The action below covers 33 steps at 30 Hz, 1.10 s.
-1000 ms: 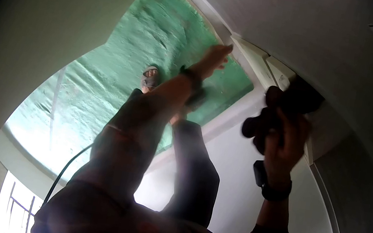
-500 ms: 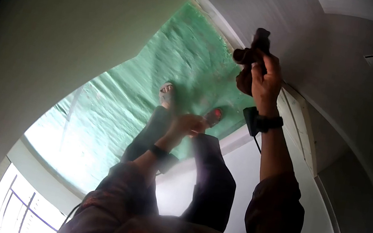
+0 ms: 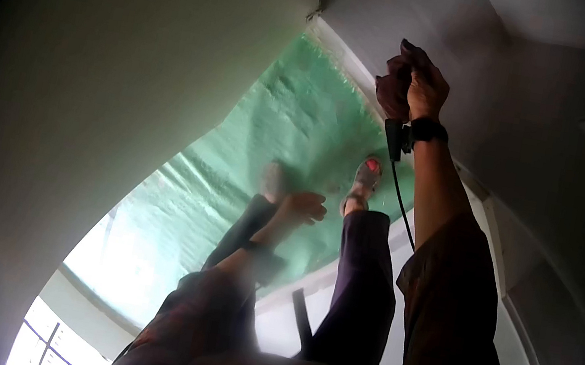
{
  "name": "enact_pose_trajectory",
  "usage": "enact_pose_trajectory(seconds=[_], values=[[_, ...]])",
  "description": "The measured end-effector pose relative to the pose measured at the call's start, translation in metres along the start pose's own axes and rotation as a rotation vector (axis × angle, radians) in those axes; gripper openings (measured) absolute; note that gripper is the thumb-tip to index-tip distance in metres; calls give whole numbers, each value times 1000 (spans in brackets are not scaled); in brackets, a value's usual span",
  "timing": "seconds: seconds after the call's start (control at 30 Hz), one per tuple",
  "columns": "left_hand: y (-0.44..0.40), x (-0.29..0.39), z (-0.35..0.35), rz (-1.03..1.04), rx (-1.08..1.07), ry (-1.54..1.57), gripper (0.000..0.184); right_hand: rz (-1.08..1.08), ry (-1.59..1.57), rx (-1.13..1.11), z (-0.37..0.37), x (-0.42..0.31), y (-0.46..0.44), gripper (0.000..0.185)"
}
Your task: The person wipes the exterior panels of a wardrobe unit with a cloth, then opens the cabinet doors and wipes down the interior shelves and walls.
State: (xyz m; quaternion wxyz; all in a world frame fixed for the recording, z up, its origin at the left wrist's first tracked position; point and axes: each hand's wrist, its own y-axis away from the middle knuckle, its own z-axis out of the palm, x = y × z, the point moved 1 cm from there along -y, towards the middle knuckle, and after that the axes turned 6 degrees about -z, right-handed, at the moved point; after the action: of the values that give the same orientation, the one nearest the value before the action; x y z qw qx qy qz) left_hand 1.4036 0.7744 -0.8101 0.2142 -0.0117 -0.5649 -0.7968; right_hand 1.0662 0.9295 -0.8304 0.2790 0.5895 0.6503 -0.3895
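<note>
Raised at the upper right, my right hand [image 3: 426, 89] is closed round a bunched dark brown item [image 3: 393, 91], soft like cloth, which hangs at its left side. A black band with a small box and a cable circles that wrist. Lower and left of centre is my left hand [image 3: 302, 207], somewhat blurred, with loosely bent fingers slightly apart and nothing seen in them. It is over the green floor covering [image 3: 240, 127], near my left foot [image 3: 274, 179]. My right foot [image 3: 366, 175], in a sandal with a red patch, is farther right.
A pale wall [image 3: 109, 74] rises on the left. Grey panelling [image 3: 522, 105] fills the upper right, with a light frame edge [image 3: 496, 240] below it. A barred window [image 3: 53, 343] is at the lower left.
The view has shifted, and my feet have changed position in a step. My right hand has moved up and away from the light frame, still holding the brown item. My left hand has come lower.
</note>
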Motion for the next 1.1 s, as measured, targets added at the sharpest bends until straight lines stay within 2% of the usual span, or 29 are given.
enact_pose_trajectory(seconds=[0.03, 0.07, 0.1, 0.17, 0.23, 0.27, 0.3, 0.37, 0.4, 0.53, 0.6, 0.63, 0.67, 0.7, 0.73, 0.77, 0.8, 0.83, 0.9, 0.93, 0.97, 1.0, 1.03, 1.07, 1.1], values=[[3, 12, 5, 17, 7, 5, 33, 27, -48, 20, 7, 0, -13, 24], [14, 21, 11, 64, -2, 51, 33, 61, 187, -57, 0, 2, -31, 25], [20, 34, 15, 113, -18, 90, 32, 87, 169, -46, -3, 9, -48, 25], [27, 56, -1, 94, -34, 181, 31, 24, 253, 7, 12, 48, -91, 24], [45, 65, -7, 113, -38, 238, 31, -58, 161, 78, -5, 64, -130, 24], [54, 73, -11, 181, -1, -18, 30, -1, 381, 47, -17, 63, -147, 21], [62, 82, -14, 249, 37, -272, 30, -2, 389, 47, -29, 56, -155, 21], [71, 100, -13, 246, 97, -243, 29, -374, 227, -69, -53, 40, -185, 26], [75, 106, -11, 218, 150, -212, 29, 17, 222, -100, -55, 71, -201, 37], [84, 142, -7, 364, 146, -245, 29, -142, 454, -202, -40, 61, -198, 37], [87, 164, -7, 350, 127, -193, 29, 52, 256, -326, -1, 18, -174, 32], [88, 174, -6, 342, 104, -141, 29, -228, 654, -306, 37, 64, -166, 27], [84, 178, -9, 433, 131, -248, 31, -143, 723, -392, 56, -4, -149, 21], [80, 187, -8, 453, 127, -261, 31, -273, 125, -539, 52, -79, -133, 20], [78, 195, -6, 477, 113, -216, 33, -166, 33, -790, 71, -87, -119, 18], [71, 201, 2, 501, 101, -168, 35, -311, 91, -824, 93, -59, -100, 21], [70, 217, 3, 362, 140, -181, 37, -858, 280, -736, 102, -60, -90, 20], [65, 233, 7, 374, 138, -185, 37, -993, 333, -859, 106, -67, -94, 23], [51, 256, 15, 391, 114, -352, 35, -664, 108, -845, 96, -69, -121, 28], [41, 257, 12, 522, 78, -476, 34, -681, -15, -782, 86, -69, -138, 30], [28, 271, 12, 677, 62, -593, 32, -335, -240, -809, 79, -66, -159, 32], [12, 286, 11, 654, 129, -661, 28, -232, -208, -719, 67, -58, -190, 31], [-5, 300, 10, 624, 199, -728, 24, -239, -204, -558, 55, -46, -225, 31], [-23, 312, 6, 729, 301, -770, 25, -247, -203, -394, 39, -35, -258, 31], [-40, 324, 2, 835, 405, -813, 26, -299, 46, -272, 18, -30, -286, 32]])
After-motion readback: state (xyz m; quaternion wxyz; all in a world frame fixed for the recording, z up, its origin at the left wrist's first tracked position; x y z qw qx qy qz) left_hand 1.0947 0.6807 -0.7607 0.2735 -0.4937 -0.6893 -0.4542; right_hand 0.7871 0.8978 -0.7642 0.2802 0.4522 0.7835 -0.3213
